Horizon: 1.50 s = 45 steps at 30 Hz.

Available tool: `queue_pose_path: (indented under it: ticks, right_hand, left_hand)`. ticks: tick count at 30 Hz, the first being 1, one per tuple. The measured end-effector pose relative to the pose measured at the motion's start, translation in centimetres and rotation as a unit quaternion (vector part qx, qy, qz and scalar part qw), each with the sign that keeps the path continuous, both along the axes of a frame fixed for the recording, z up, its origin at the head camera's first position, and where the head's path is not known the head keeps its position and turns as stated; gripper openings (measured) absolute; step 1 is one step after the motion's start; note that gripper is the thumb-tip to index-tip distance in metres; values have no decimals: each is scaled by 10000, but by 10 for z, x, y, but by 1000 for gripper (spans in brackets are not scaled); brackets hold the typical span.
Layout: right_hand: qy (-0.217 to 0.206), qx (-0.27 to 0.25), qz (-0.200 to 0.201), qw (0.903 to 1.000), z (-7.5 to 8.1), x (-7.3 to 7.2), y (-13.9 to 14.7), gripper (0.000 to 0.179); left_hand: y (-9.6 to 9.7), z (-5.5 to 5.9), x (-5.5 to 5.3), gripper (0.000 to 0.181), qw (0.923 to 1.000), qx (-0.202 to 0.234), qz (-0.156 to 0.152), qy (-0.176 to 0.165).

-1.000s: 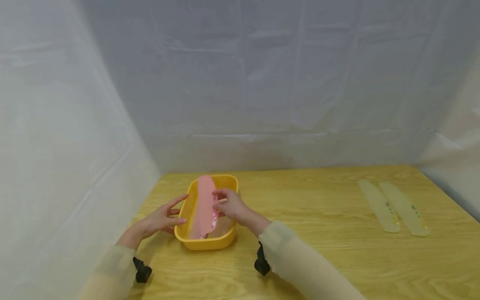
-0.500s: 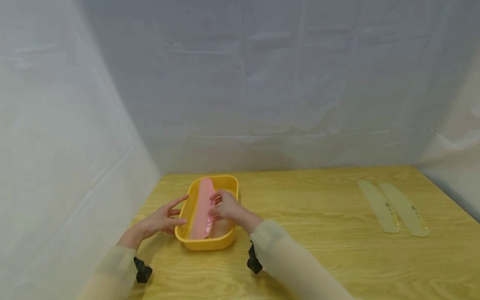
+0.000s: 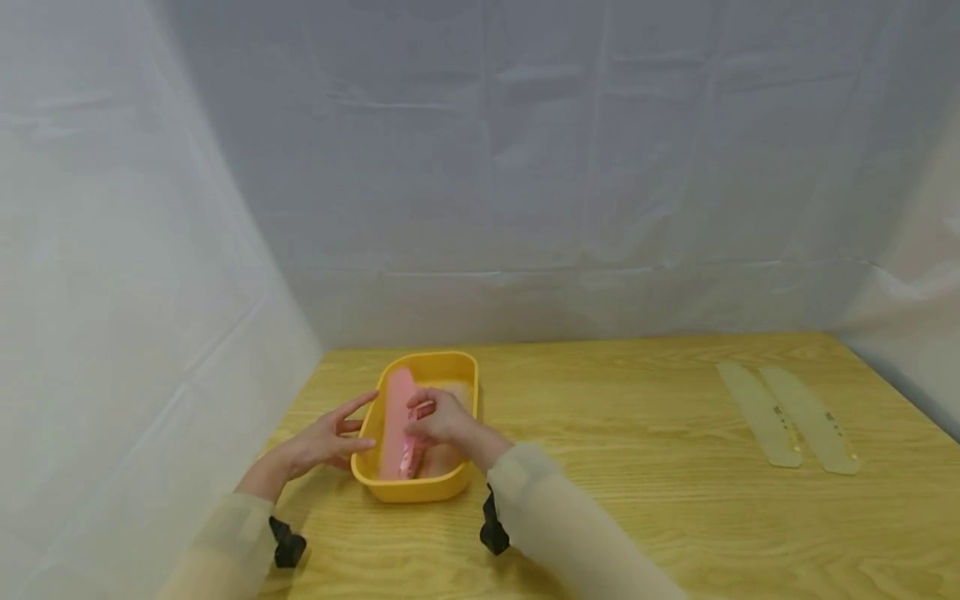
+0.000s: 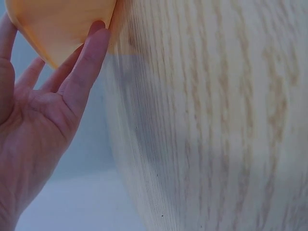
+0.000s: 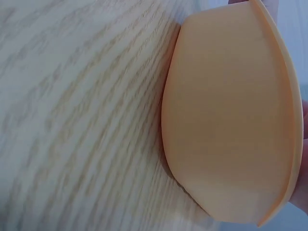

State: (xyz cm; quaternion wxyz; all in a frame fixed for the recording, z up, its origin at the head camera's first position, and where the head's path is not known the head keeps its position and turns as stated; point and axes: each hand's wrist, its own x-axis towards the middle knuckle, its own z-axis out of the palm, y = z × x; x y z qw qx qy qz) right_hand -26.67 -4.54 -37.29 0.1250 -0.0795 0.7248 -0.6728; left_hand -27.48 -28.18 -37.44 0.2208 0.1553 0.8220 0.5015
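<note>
A yellow plastic box (image 3: 408, 492) with rounded corners sits on the left part of the table. My left hand (image 3: 321, 442) holds its left wall, with the thumb and forefinger at the rim and other fingers against the outside. Inside leans a long, flat pink piece (image 3: 397, 417) with a rounded end and a shiny, printed right edge. With thumb and fingertips my right hand (image 3: 438, 417) pinches that edge, reaching over the box's right wall. In the right wrist view the box's outer wall (image 5: 231, 115) hides most of the hand and the pink piece.
Two pale translucent long pieces (image 3: 759, 412) (image 3: 810, 417) with small dark print lie side by side at the right of the wood-grain table (image 3: 600, 417). White sheeting (image 3: 525, 208) hangs behind and on both sides. Black wrist cameras (image 3: 287, 543) are strapped at both sleeves.
My right hand has moved left and slightly down within the box, lowering the pink piece and shifting it toward the left wall. The left hand and the box stay in place.
</note>
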Motion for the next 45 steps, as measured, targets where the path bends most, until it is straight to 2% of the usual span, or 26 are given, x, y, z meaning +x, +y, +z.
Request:
queue_pose_path:
  ticks: [5,11,13,20,23,35,41,45]
  right_hand:
    - [-365,-48,-151,9992,2,2,-6,28]
    - [-541,-229,-166,9981,-2,-1,-10,26]
    - [-486,-331,-130,9982,-5,-1,-10,25]
    - [-197,33,-253,9995,-1,1,-9,20]
    - [-170,-105,-232,9995,1,3,-8,22]
    - [-245,-684,272,9970,8,3,5,27]
    - [-444,-897,598,9932,23,5,30,31]
    - [-335,-1010,850,9907,27,6,55,30]
  left_hand:
    - [0,0,0,86,10000,-26,21,9]
    - [-1,0,-2,85,10000,-60,-1,3]
    - [-1,-1,-2,84,10000,-36,-23,-26]
    - [-2,1,-1,82,10000,26,-59,-34]
    - [-2,2,-1,82,10000,25,-77,-14]
    - [-4,4,2,82,10000,-29,-46,-44]
    - [-4,5,3,83,10000,-43,8,-35]
    - [-2,6,4,84,10000,-56,4,18]
